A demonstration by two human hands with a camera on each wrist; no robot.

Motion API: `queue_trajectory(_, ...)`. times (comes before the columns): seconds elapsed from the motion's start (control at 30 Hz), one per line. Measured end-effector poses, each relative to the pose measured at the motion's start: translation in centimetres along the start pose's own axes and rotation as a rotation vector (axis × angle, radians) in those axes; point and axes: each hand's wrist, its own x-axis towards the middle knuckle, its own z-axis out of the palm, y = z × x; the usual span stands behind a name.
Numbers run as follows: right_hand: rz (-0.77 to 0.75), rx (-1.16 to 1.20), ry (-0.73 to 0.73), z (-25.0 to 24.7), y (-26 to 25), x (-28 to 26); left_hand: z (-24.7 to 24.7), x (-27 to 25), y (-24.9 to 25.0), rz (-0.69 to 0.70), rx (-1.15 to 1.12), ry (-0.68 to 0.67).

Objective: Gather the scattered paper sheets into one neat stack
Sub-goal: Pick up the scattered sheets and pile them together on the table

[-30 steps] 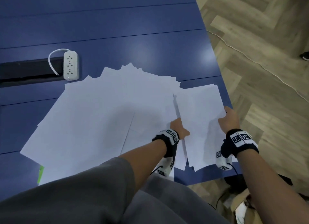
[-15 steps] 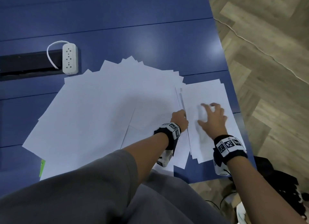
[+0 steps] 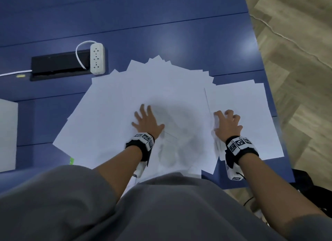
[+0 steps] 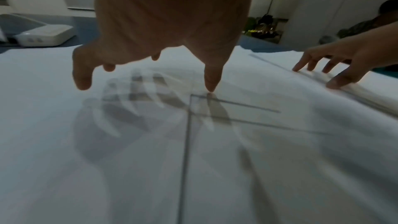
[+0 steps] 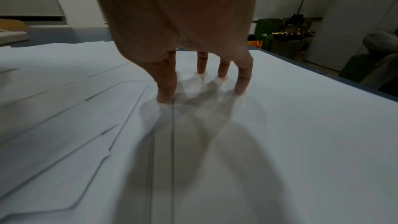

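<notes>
Several white paper sheets (image 3: 143,89) lie fanned out across the middle of the blue table (image 3: 161,16). A smaller squared stack (image 3: 251,104) sits to their right, close to the table's right edge. My left hand (image 3: 146,121) is spread with straight fingers just over the fanned sheets; in the left wrist view the left hand (image 4: 150,54) hovers low, its thumb tip touching paper. My right hand (image 3: 227,124) is arched over the stack's left edge. The right wrist view shows the right hand (image 5: 202,81) with its fingertips (image 5: 164,96) pressing down on the top sheet.
A white power strip (image 3: 97,58) and a black cable slot (image 3: 59,65) lie behind the fan at the left. A white box (image 3: 8,134) sits at the left edge. A green tag (image 3: 71,160) pokes out under the sheets. Wooden floor (image 3: 296,79) borders the table's right edge.
My right hand went from the stack's right edge over its top to its left edge. My left hand left that edge, moved left and spread over the fanned sheets.
</notes>
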Motion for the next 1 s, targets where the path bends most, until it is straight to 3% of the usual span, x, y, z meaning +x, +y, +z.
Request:
queue_trajectory(0.1, 0.023, -0.029, 0.012, 0.2, -0.4, 0.2, 0.8, -0.1, -2.4, -0.088, 0.029, -0.03)
queue_trajectory(0.63, 0.091, -0.039, 0.001, 0.9, -1.3, 0.3, 1.6, -0.9, -3.4, 0.082, 0.263, -0.116)
queue_trajectory(1.0, 0.109, 0.03, -0.007, 0.9, -1.9, -0.4, 1.8, -1.8, -4.4, 0.116, 0.118, -0.039)
